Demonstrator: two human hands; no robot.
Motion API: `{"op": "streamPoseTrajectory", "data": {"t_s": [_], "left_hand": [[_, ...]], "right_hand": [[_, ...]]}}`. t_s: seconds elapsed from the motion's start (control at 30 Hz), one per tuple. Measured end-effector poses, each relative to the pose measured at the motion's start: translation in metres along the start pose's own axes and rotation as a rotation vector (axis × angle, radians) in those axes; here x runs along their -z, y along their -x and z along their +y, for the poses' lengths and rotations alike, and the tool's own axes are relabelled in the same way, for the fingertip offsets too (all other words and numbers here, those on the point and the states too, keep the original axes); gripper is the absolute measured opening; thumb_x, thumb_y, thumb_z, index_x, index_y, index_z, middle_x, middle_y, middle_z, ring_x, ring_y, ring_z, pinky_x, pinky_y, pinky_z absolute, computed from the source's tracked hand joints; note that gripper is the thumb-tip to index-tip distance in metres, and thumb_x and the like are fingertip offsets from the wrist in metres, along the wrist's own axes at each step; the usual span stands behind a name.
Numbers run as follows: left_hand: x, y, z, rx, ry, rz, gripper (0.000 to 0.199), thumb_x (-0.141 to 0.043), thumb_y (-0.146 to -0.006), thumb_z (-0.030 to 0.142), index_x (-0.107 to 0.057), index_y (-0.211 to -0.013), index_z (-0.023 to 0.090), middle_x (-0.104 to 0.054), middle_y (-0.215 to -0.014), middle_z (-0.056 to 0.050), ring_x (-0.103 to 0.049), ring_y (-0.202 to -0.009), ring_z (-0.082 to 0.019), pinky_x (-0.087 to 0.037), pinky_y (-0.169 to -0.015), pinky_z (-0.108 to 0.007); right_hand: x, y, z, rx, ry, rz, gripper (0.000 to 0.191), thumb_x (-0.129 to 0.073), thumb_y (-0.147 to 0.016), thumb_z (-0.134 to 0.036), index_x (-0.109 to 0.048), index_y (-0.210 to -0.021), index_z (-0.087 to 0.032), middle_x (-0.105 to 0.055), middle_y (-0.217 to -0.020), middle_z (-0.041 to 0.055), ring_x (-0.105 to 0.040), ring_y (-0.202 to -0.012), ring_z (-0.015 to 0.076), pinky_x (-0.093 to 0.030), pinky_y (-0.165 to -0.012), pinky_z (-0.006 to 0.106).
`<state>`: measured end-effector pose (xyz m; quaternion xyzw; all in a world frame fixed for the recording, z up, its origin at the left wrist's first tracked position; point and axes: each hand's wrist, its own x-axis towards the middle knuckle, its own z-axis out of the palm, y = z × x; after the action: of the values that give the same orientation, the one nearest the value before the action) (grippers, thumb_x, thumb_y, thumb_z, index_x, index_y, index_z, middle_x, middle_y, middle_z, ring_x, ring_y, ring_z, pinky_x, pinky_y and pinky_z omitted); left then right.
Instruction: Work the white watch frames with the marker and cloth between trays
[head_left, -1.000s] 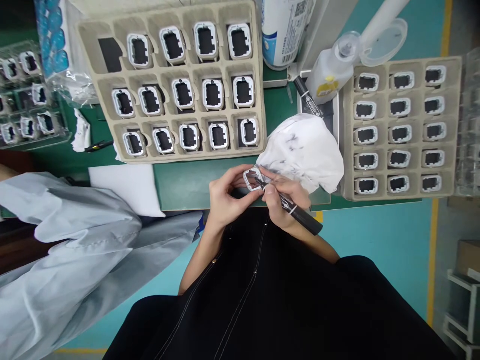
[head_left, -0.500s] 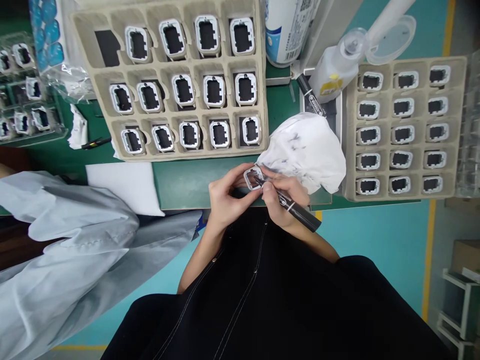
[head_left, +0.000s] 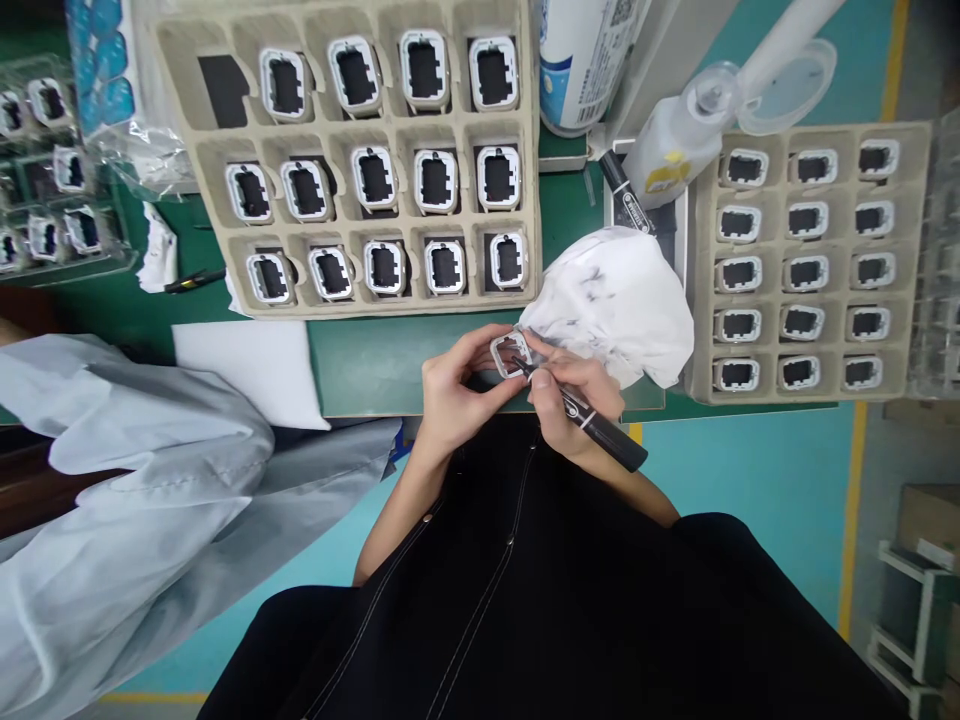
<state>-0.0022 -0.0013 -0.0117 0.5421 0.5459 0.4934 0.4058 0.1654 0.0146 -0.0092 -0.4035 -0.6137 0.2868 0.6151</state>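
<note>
Between the fingers of my left hand (head_left: pixel 454 392) is a small white square frame (head_left: pixel 511 354) with rounded corners, held by its edges near the table's front edge. My right hand (head_left: pixel 571 395) grips a black marker pen (head_left: pixel 609 436), its tip touching or very close to the frame's inner edge. Fingers of the right hand also reach the frame's far side. Just beyond the right hand lies a crumpled white cloth (head_left: pixel 611 295) with dark smudges. Similar frames sit in the pulp tray (head_left: pixel 352 222) ahead of me, whose far-left compartment shows only a dark pad.
A second pulp tray (head_left: pixel 829 140) of frames stands at the right. Bottles, including a clear squeeze bottle (head_left: pixel 671 140), and another marker (head_left: pixel 626 195) are between the trays. A white pad (head_left: pixel 241 370) lies left, beside a co-worker's grey sleeve (head_left: pixel 150 400).
Both hands, the frame and the marker stay nearly in place, with the marker shifted very slightly. The whole view has moved a little, so the left tray appears slightly further right.
</note>
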Motion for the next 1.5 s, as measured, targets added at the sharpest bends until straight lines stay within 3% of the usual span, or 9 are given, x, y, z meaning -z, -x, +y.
{"op": "streamPoseTrajectory", "data": {"t_s": [0.1, 0.3, 0.4, 0.53, 0.63, 0.83, 1.0, 1.2, 1.5], "left_hand": [[0.001, -0.003, 0.002, 0.036, 0.086, -0.023, 0.061, -0.111, -0.09, 0.047, -0.087, -0.14, 0.022, -0.096, -0.122, -0.009, -0.096, -0.105, -0.026, -0.08, -0.102, -0.035], [-0.001, -0.001, -0.004, 0.004, 0.172, 0.084, 0.066, -0.114, -0.087, 0.049, -0.084, -0.139, 0.023, -0.095, -0.113, -0.007, -0.096, -0.099, -0.024, -0.081, -0.099, -0.035], [-0.001, -0.001, -0.01, -0.029, 0.186, 0.15, 0.068, -0.114, -0.086, 0.053, -0.083, -0.139, 0.024, -0.094, -0.114, -0.006, -0.096, -0.099, -0.024, -0.082, -0.096, -0.036], [-0.002, -0.001, -0.014, -0.065, 0.193, 0.194, 0.069, -0.114, -0.087, 0.054, -0.082, -0.141, 0.026, -0.093, -0.116, -0.006, -0.095, -0.103, -0.025, -0.082, -0.096, -0.036], [-0.002, 0.0, -0.014, -0.062, 0.15, 0.185, 0.071, -0.112, -0.088, 0.06, -0.081, -0.143, 0.026, -0.092, -0.117, -0.006, -0.095, -0.105, -0.026, -0.082, -0.098, -0.039], [-0.004, 0.005, -0.014, -0.135, 0.102, 0.232, 0.069, -0.108, -0.093, 0.059, -0.079, -0.146, 0.026, -0.093, -0.117, -0.006, -0.096, -0.102, -0.027, -0.08, -0.085, -0.033], [-0.006, 0.011, -0.006, -0.118, 0.085, 0.081, 0.069, -0.11, -0.091, 0.054, -0.081, -0.145, 0.023, -0.095, -0.115, -0.008, -0.092, -0.083, -0.022, -0.076, -0.073, -0.027], [-0.018, 0.014, 0.006, -0.008, 0.097, -0.168, 0.066, -0.107, -0.096, 0.054, -0.082, -0.15, 0.027, -0.096, -0.122, -0.008, -0.098, -0.102, -0.03, -0.083, -0.098, -0.041], [-0.017, 0.009, 0.001, -0.011, 0.038, -0.139, 0.059, -0.104, -0.099, 0.048, -0.081, -0.147, 0.024, -0.096, -0.118, -0.005, -0.097, -0.108, -0.027, -0.082, -0.108, -0.04]], "right_hand": [[0.0, 0.0, 0.003, 0.06, -0.008, -0.019, 0.009, -0.068, -0.12, -0.036, -0.065, -0.112, -0.034, -0.075, -0.07, -0.0105, -0.079, -0.059, 0.0206, -0.087, -0.101, 0.061], [0.025, 0.007, 0.018, 0.244, 0.095, 0.115, 0.023, -0.074, -0.12, -0.052, -0.07, -0.139, -0.04, -0.084, -0.085, -0.0053, -0.083, -0.064, 0.024, -0.084, -0.073, 0.052], [0.052, 0.014, 0.022, 0.129, 0.298, 0.183, 0.034, -0.067, -0.121, -0.067, -0.073, -0.138, -0.037, -0.086, -0.09, -0.0001, -0.082, -0.066, 0.0247, -0.077, -0.065, 0.046], [0.082, 0.014, 0.016, 0.051, 0.437, 0.261, 0.029, -0.065, -0.125, -0.056, -0.08, -0.136, -0.034, -0.079, -0.079, -0.0039, -0.076, -0.056, 0.0205, -0.073, -0.062, 0.042], [0.091, 0.006, 0.01, 0.122, 0.569, 0.124, 0.018, -0.084, -0.116, -0.037, -0.085, -0.134, -0.034, -0.09, -0.096, -0.0007, -0.087, -0.076, 0.0241, -0.078, -0.075, 0.043], [0.078, -0.002, 0.021, 0.171, 0.67, -0.064, 0.041, -0.087, -0.11, -0.023, -0.082, -0.149, -0.034, -0.094, -0.125, 0.0057, -0.087, -0.111, 0.0328, -0.076, -0.1, 0.056], [0.078, 0.002, 0.028, 0.158, 0.715, -0.045, 0.025, -0.077, -0.114, -0.022, -0.084, -0.136, -0.03, -0.091, -0.115, 0.0071, -0.088, -0.106, 0.0293, -0.078, -0.095, 0.049], [0.089, 0.012, 0.017, 0.129, 0.462, 0.127, 0.029, -0.084, -0.109, -0.029, -0.073, -0.135, -0.033, -0.086, -0.109, 0.0047, -0.089, -0.1, 0.0285, -0.079, -0.082, 0.047], [0.117, 0.004, 0.012, 0.121, 0.54, 0.359, 0.023, -0.085, -0.112, -0.036, -0.071, -0.13, -0.031, -0.083, -0.112, 0.0047, -0.086, -0.101, 0.0259, -0.073, -0.078, 0.042]]}}
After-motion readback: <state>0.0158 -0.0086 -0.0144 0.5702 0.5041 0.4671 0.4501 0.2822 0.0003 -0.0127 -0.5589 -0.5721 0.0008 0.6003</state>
